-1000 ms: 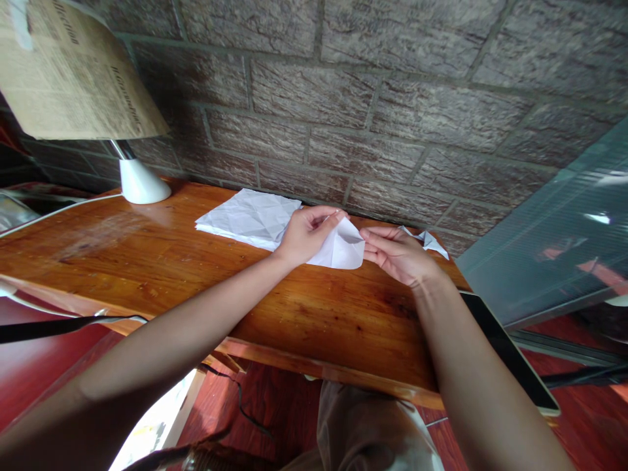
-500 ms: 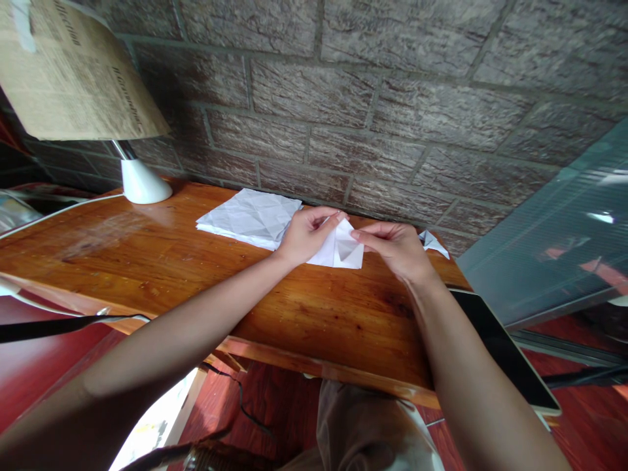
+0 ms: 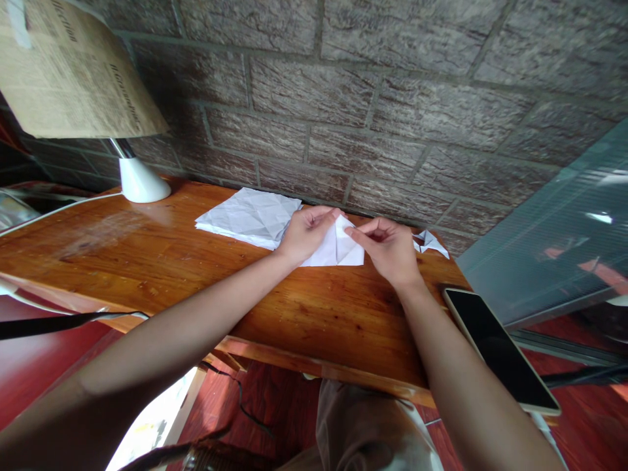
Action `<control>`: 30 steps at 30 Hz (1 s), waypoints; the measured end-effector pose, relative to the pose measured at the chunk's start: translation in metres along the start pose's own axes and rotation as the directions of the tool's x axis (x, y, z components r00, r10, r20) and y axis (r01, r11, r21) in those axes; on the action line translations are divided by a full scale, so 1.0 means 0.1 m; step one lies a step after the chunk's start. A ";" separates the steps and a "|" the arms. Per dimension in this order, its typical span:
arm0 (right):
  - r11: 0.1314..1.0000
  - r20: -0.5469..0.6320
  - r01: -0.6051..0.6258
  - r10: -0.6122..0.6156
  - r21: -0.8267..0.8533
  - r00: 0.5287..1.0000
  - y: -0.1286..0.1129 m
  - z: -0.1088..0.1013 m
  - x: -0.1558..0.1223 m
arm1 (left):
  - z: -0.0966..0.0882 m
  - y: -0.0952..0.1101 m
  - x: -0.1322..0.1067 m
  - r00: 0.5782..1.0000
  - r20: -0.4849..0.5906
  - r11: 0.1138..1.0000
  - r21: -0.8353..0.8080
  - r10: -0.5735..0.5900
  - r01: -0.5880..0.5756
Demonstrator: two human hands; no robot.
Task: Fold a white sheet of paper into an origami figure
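Observation:
A small sheet of white paper with a folded flap lies between my hands near the back edge of the wooden table. My left hand is closed on its upper left part, thumb and fingers pinching the top. My right hand pinches the flap at the right with thumb and index finger. Left of my left hand sits a stack of creased white paper, partly hidden by that hand. Just beyond my right hand is a folded white paper piece, partly covered by the hand.
A lamp with a white base and a newsprint shade stands at the left. A dark-screened tablet lies at the table's right edge. A brick wall runs behind the wooden table.
My right hand has moved slightly left, carrying the paper's flap over toward my left hand. More of the folded piece and the tablet now shows. My left hand stays nearly in place.

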State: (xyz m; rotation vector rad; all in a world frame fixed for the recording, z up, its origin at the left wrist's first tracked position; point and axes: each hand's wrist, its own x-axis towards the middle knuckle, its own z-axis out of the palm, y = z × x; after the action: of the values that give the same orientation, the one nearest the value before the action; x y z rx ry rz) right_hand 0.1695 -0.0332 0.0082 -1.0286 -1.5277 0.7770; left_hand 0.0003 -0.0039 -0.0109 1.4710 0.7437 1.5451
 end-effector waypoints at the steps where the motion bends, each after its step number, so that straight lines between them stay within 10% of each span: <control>1: 1.000 -0.004 0.011 -0.011 -0.008 1.000 0.01 0.01 0.00 | 0.00 0.00 0.00 1.000 -0.003 1.000 -0.014 -0.006 0.006; 18: 0.984 -0.096 0.138 -0.149 -0.111 0.984 0.10 0.11 -0.06 | 0.03 -0.02 -0.01 0.995 -0.060 0.992 -0.110 -0.074 0.067; 30: 0.997 -0.078 -0.011 0.017 0.074 0.997 0.06 0.15 -0.02 | 0.05 -0.03 0.02 0.986 -0.110 0.962 -0.257 -0.125 0.093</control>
State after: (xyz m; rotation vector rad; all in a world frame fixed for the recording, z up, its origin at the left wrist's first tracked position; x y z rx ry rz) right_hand 0.1557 -0.0318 -0.0011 -1.0044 -1.4165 0.7879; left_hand 0.0059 -0.0016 -0.0120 1.1369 0.6625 1.5936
